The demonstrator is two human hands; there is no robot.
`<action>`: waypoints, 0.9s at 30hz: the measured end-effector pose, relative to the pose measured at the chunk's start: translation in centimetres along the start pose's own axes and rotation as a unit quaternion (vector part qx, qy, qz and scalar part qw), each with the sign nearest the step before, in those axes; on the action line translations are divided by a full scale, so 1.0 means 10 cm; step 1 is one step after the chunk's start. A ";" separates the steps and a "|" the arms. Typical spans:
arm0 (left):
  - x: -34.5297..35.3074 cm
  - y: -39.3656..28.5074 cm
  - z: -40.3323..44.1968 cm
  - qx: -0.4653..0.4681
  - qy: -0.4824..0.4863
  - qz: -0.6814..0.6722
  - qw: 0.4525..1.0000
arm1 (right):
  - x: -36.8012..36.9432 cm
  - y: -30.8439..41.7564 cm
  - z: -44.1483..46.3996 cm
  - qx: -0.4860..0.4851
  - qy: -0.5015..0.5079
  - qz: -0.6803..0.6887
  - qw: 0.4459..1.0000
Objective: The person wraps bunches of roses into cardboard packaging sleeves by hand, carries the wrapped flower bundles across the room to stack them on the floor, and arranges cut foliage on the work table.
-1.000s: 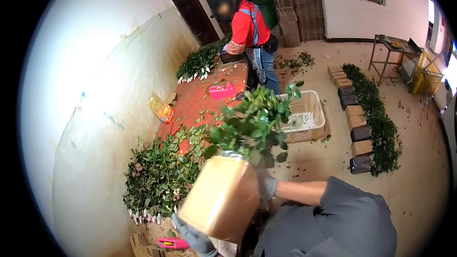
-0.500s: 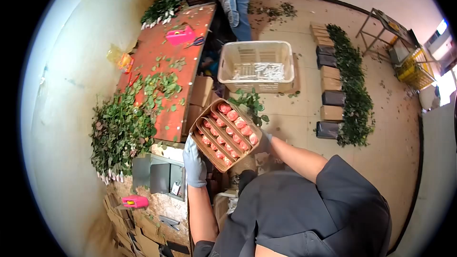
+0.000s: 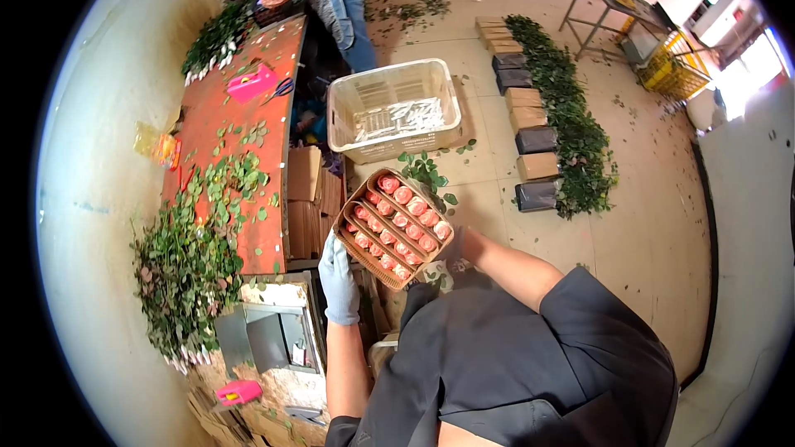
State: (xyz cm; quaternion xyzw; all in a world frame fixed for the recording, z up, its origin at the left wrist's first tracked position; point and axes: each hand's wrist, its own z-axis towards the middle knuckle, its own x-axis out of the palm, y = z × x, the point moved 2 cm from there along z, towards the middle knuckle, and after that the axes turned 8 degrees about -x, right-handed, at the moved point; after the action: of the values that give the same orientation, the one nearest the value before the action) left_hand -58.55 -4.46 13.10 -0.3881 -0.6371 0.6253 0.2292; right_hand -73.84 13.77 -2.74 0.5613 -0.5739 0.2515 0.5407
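In front of my body is a bouquet of pink roses [image 3: 401,219], its blooms in rows parted by corrugated cardboard strips, with a brown cardboard wrap [image 3: 370,263] around them. My left hand [image 3: 338,277], in a pale grey glove, grips the wrap's left side. At the right side, my right hand [image 3: 455,250], also gloved, is closed against the wrap; its fingers are mostly hidden behind it. Green leaves [image 3: 424,175] stick out beyond the bouquet's far side.
A red-topped table [image 3: 273,128] on the left bears loose leaves, rose stems [image 3: 178,265], a pink tape dispenser [image 3: 252,83] and scissors [image 3: 281,91]. A pale plastic crate [image 3: 393,149] stands ahead. Wrapped bouquets [image 3: 537,139] line the floor. A person [image 3: 331,12] stands beyond the table.
My view has turned rightward, so the table, crate and floor bouquets appear further left. The bouquet stays between both hands, slightly tilted differently.
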 end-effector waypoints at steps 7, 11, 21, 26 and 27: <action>-0.26 0.22 0.33 0.058 0.120 0.027 0.991 | -0.16 -0.09 0.20 -0.079 -0.042 -0.050 0.995; -0.47 0.82 0.65 -0.140 0.157 -0.331 0.920 | 0.09 -0.03 0.20 -0.125 -0.211 0.017 0.969; 0.31 2.35 0.70 -0.372 0.326 -0.419 0.761 | -0.36 0.10 -0.48 -0.180 -0.503 -0.401 0.744; 1.07 2.13 0.57 -0.302 0.329 -0.276 0.851 | -0.87 0.41 -0.95 -0.146 -0.505 -0.354 0.774; 1.20 2.04 0.55 -0.309 0.339 -0.266 0.848 | -0.88 0.49 -1.12 -0.122 -0.495 -0.311 0.802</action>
State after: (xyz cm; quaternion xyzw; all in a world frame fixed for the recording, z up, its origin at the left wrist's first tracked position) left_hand -65.69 -0.14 -9.75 -0.4422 -0.7590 0.1411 0.4565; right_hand -76.40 28.22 -5.90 0.6871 -0.5844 -0.3142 0.2961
